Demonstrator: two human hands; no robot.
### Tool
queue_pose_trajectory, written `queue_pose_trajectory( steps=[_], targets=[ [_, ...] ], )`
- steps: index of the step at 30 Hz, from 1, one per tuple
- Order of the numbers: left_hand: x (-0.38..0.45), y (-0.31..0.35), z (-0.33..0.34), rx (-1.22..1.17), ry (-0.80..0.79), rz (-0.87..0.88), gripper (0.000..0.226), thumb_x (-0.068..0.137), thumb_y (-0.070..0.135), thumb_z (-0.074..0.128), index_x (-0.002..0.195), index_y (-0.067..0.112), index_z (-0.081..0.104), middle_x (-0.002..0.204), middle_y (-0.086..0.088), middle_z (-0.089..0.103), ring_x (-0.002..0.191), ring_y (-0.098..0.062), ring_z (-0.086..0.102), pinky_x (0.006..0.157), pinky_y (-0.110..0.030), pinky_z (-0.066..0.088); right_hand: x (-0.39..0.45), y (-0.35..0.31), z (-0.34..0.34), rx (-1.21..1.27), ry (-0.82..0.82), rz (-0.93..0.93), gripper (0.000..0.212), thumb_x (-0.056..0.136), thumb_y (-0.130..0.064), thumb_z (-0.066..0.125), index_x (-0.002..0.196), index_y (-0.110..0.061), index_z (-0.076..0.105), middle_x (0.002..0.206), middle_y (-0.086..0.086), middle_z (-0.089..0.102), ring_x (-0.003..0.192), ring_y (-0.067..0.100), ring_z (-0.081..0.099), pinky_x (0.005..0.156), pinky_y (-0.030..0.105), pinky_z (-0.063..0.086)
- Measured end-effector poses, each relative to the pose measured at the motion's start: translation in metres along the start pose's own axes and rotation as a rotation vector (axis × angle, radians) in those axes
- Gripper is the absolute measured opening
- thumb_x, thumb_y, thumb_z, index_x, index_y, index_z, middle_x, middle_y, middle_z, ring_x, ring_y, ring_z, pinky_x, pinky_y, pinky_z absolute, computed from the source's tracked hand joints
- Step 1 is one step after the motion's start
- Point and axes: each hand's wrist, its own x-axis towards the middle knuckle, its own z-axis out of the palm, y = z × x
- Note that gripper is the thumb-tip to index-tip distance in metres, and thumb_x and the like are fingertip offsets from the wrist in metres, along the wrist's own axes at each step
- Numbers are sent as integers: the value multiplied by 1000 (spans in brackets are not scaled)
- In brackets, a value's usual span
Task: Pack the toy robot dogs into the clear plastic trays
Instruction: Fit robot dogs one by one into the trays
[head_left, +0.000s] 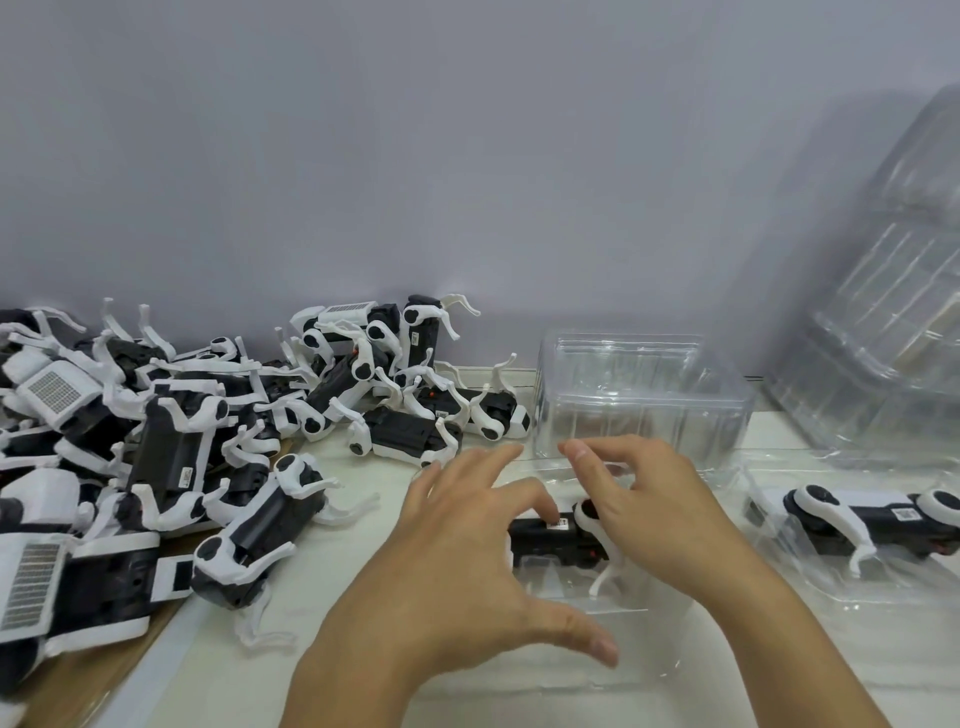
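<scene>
From the head view, we see our left hand spread wide, fingers straight and fanned, its fingertips resting on the left end of a toy robot dog that lies just under and beyond both palms. Our right hand arches over the dog's right end, fingers loosely curved; they seem to touch its white leg joint, but we cannot tell whether they actually pinch it. The dog lies on its side in a clear plastic tray directly below the hands, its long axis running left to right between them, one white leg pointing back toward us. Both hands are equally near; we judge the coming move is a downward press to seat the body in the moulded recess. Just right of our right hand, a second tray already holds a packed dog, lying the same way. Beyond our right fingertips stands a stack of empty trays. Well to the left of our left hand sprawls the pile of unpacked dogs, the nearer reach for that hand.
</scene>
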Motion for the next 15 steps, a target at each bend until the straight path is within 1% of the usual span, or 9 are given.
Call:
queue_pose_trajectory(
  steps=[2, 4, 6, 8, 11, 13, 15],
  targets=[
    [0, 0, -1, 29, -47, -18, 88, 35, 87, 71, 112, 55, 44, 153, 39, -11, 135, 16, -24, 122, -39, -6, 1, 1, 1, 22, 9, -3, 29, 98, -48, 49, 113, -36, 71, 92, -40, 55, 85, -28, 46, 71, -6, 34],
    [0, 0, 1, 97, -68, -23, 86, 36, 85, 73, 110, 55, 40, 156, 34, -13, 142, 3, -29, 122, -43, -13, 2, 2, 3, 40, 17, -9, 28, 97, -47, 49, 109, -36, 71, 82, -46, 50, 80, -35, 42, 71, -9, 31],
    [1, 1, 4, 157, -45, -31, 79, 43, 82, 73, 106, 54, 36, 158, 28, -3, 146, -2, -21, 122, -44, -11, 2, 3, 3, 44, 21, -18, 27, 97, -48, 49, 106, -37, 71, 75, -49, 48, 80, -37, 41, 70, -7, 33],
    [2, 1, 8, 198, 0, -27, 71, 49, 80, 71, 103, 53, 33, 156, 22, 9, 147, -4, -9, 122, -43, -5, 2, 3, 4, 51, 14, -18, 25, 97, -50, 48, 103, -39, 71, 71, -51, 49, 81, -35, 43, 69, -2, 34],
    [3, 0, 9, 223, 45, -8, 69, 52, 81, 67, 106, 53, 34, 152, 23, 16, 147, -7, 0, 122, -43, -2, 1, 3, 3, 64, 15, -20, 26, 96, -50, 48, 102, -41, 71, 80, -46, 53, 86, -28, 46, 71, 1, 32],
    [3, 0, 10, 227, 51, -6, 73, 53, 82, 66, 114, 55, 35, 153, 23, 15, 147, -5, -1, 122, -42, -4, 2, 3, 1, 83, 24, -7, 26, 96, -51, 48, 102, -41, 71, 89, -41, 55, 95, -17, 51, 75, 4, 33],
    [4, -1, 10, 235, 57, -1, 79, 52, 83, 65, 121, 56, 36, 155, 23, 14, 146, -3, -3, 123, -41, -5, 2, 3, 0, 103, 31, 15, 32, 96, -52, 47, 109, -36, 72, 97, -34, 59, 103, -8, 54, 76, 4, 33]
  ],
)
